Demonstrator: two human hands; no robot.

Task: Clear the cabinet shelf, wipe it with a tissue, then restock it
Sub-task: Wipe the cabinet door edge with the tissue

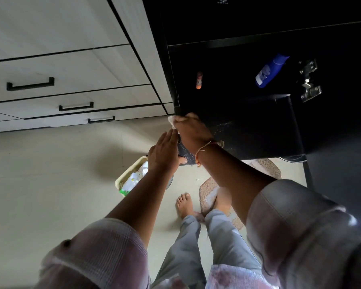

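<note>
At the centre of the frame the right hand (191, 130) is closed over a crumpled white tissue (172, 121), pressing it against the front left corner of the dark cabinet shelf (258, 130); only a small wad of the tissue shows past the knuckles, toward the left. A thread bracelet (204, 150) circles that wrist. Just below and to the left, the left hand (165, 151) lies flat with fingers together and extended, its palm against the shelf's front edge, holding nothing; the two hands are just beside each other, nearly touching. The shelf surface to the right of the hands looks dusty with pale specks. Deeper in the cabinet, in the upper right of the frame, a blue bottle (269, 70) lies tilted, and a small orange-tipped tube (199, 80) stands well left of it; both are well apart from the hands. A metal hinge (308, 80) shows at the far right. Below the left forearm, on the floor (50, 174), sits a cream basket (129, 174) with white packets inside. White drawers (61, 80) with black handles fill the upper left.
</note>
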